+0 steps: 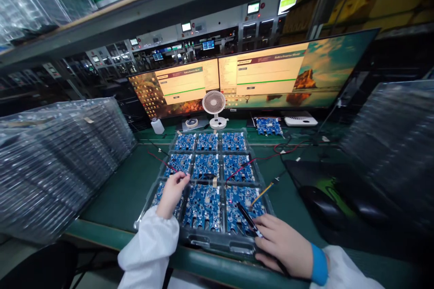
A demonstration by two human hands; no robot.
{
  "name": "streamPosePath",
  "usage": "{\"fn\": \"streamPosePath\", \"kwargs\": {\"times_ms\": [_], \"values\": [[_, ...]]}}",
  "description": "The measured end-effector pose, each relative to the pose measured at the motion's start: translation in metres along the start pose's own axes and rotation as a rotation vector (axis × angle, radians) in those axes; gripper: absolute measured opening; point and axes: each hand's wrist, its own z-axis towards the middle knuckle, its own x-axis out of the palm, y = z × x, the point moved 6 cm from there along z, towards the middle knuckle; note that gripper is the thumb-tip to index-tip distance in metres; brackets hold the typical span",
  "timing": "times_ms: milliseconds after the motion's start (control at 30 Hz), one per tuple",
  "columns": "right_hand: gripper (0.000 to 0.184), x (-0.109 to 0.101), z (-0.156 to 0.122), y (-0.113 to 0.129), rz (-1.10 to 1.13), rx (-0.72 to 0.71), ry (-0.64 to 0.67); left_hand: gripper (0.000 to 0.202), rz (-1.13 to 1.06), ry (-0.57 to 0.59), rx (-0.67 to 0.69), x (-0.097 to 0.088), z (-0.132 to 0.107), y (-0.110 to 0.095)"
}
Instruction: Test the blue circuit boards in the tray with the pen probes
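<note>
Blue printed circuit boards in my clear plastic tray (149, 198): nine, in three rows of three (205, 165)
Blue circuit boards loose by the screens: one (268, 126)
Wide monitors: two (176, 88)
Small white desk fans: one (214, 104)
Black computer mice: one (321, 203)
Stacks of clear plastic trays: two (57, 153)

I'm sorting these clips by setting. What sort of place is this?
Probably an electronics factory test bench. A tray of blue circuit boards lies under the hands, the right hand holds a probe to one board, and stacks of clear trays flank two monitors.
</note>
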Motion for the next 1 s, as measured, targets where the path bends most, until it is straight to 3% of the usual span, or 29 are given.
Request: {"fn": "streamPosePath", "kwargs": {"times_ms": [100,233,400,467,567,633,1000], "values": [[0.007,0.003,-0.001,-0.007,-0.009,0.022,-0.017,0.027,-0.117,0.137,-0.046,0.014,-0.011,0.008],[0.008,0.007,0.000,-0.015,-0.023,0.050,-0.018,0.027,-0.166,0.163,-0.051,0.019,-0.016,0.016],[0.008,0.011,0.006,-0.017,-0.043,0.083,-0.025,0.033,-0.171,0.245,-0.113,0.029,-0.020,0.013],[0.009,0.013,0.009,-0.018,-0.039,0.088,-0.031,0.026,-0.027,0.224,-0.057,0.029,-0.022,0.009],[0.010,0.016,0.012,-0.019,-0.026,0.096,-0.033,0.014,0.293,0.033,0.109,0.019,-0.026,0.002],[0.009,0.019,0.014,-0.019,-0.018,0.102,-0.029,0.013,0.423,-0.045,0.150,0.014,-0.028,0.003],[0.013,0.039,0.038,-0.017,0.006,0.089,-0.026,0.016,0.317,0.147,0.016,0.013,-0.027,0.004]]}}
